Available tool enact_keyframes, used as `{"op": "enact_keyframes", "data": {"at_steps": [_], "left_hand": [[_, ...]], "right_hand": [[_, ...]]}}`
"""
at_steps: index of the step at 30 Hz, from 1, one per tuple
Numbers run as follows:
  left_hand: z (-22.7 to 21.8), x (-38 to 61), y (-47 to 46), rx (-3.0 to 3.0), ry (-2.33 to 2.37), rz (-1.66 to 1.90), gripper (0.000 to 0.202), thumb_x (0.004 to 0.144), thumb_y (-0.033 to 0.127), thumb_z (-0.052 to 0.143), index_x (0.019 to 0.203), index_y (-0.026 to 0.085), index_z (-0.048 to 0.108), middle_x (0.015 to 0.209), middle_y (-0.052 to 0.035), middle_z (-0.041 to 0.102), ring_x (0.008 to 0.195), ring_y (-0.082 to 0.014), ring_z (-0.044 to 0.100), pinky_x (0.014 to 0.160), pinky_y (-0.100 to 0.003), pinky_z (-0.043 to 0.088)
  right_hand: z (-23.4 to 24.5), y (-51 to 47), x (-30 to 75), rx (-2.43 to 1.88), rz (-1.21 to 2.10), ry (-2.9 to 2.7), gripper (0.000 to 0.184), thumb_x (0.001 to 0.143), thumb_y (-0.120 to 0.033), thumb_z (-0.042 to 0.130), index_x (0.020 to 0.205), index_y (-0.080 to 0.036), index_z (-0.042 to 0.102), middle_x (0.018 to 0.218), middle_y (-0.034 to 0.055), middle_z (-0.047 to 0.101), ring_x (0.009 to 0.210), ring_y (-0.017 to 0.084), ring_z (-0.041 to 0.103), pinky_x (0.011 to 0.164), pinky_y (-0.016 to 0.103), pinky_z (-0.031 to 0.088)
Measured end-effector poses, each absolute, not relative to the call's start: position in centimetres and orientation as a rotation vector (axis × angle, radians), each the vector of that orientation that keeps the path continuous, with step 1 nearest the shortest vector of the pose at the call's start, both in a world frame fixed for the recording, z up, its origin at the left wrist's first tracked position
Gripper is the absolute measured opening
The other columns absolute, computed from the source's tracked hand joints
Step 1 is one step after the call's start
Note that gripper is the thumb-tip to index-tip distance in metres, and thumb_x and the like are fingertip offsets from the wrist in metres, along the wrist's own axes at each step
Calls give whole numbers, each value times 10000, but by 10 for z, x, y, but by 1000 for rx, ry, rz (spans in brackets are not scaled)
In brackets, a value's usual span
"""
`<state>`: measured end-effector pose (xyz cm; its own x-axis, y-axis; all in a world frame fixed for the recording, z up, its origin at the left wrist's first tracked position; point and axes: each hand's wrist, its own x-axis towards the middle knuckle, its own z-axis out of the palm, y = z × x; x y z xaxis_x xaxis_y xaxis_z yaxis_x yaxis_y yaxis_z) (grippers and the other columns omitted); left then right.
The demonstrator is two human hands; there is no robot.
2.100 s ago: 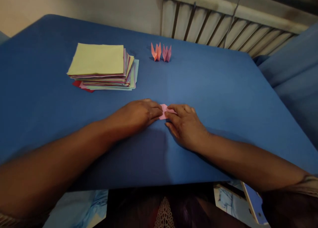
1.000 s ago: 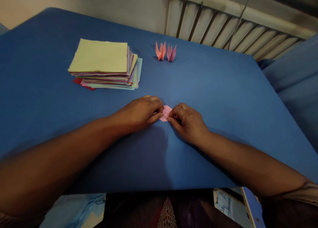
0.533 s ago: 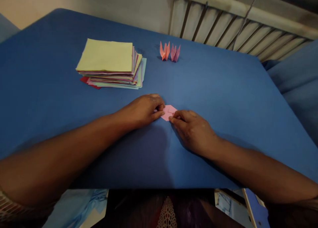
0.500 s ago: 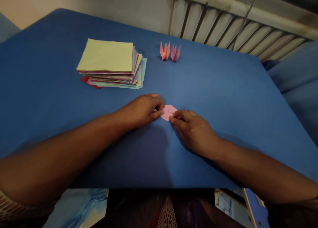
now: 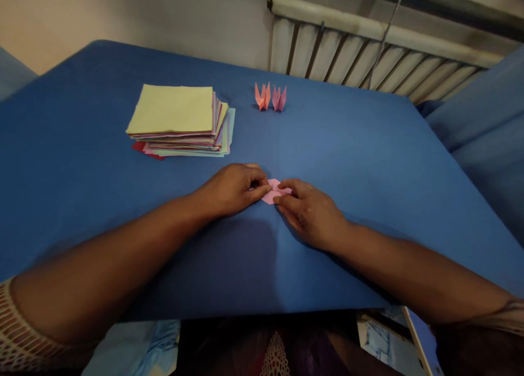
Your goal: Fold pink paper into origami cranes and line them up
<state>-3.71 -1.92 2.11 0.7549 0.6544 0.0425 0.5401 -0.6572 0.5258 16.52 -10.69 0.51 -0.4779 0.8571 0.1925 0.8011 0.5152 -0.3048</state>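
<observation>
A small pink folded paper point(image 5: 270, 197) lies on the blue table between my hands. My left hand point(image 5: 239, 188) grips its left side, thumb and fingertips closed on the edge. From the right, my right hand point(image 5: 309, 207) pinches the paper, its thumb at the near side and its forefinger a little farther up. Fingers cover both ends of the paper, so its full outline is hidden. Beyond the hands stand two folded paper figures with pointed tips, one orange-pink point(image 5: 262, 97) and one purple point(image 5: 279, 99).
On the left of the blue table point(image 5: 352, 147) is a thick stack of coloured paper point(image 5: 172, 111), a yellow sheet on top. A radiator point(image 5: 327, 48) runs along the wall behind. Blue cloth point(image 5: 487, 114) hangs at the right.
The camera view has tilted upward slightly, so the table things appear lower. Both hands stay on the pink paper, with small shifts of the fingers along its edges.
</observation>
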Motion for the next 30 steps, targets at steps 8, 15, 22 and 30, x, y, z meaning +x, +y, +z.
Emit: {"op": "enact_keyframes", "data": {"at_steps": [8, 15, 22, 30], "left_hand": [[1, -30, -3, 2499, 909, 434, 205, 899, 301, 591, 1034, 211, 716, 1050, -38, 675, 1014, -189, 632, 930, -338, 494], [3, -29, -3, 2493, 905, 431, 202, 888, 299, 590, 1020, 191, 699, 1069, -58, 684, 1039, -215, 629, 967, -391, 490], [3, -29, -4, 2426, 912, 457, 112, 856, 264, 600, 904, 195, 674, 1071, -50, 679, 1047, -206, 626, 971, -391, 491], [3, -34, -2, 2412, 852, 432, 142, 865, 282, 592, 872, 199, 707, 1092, -55, 671, 1030, -197, 637, 965, -381, 494]], "right_hand": [[5, -106, 166, -1331, 135, -2557, 320, 1014, -211, 415, 1118, -154, 712, 1251, 118, 682, 897, 224, 594, 850, 402, 509], [5, -106, 166, -1293, 148, -2593, 342, 1021, -207, 394, 1183, -123, 684, 1256, 128, 675, 946, 225, 599, 893, 399, 506], [5, -108, 164, -1311, 159, -2566, 338, 1021, -223, 411, 1183, -148, 698, 1264, 117, 675, 947, 227, 602, 885, 407, 524], [2, -110, 164, -1385, 74, -2553, 334, 1018, -246, 412, 1181, -179, 695, 1430, 109, 567, 1004, 233, 611, 904, 433, 525]]}}
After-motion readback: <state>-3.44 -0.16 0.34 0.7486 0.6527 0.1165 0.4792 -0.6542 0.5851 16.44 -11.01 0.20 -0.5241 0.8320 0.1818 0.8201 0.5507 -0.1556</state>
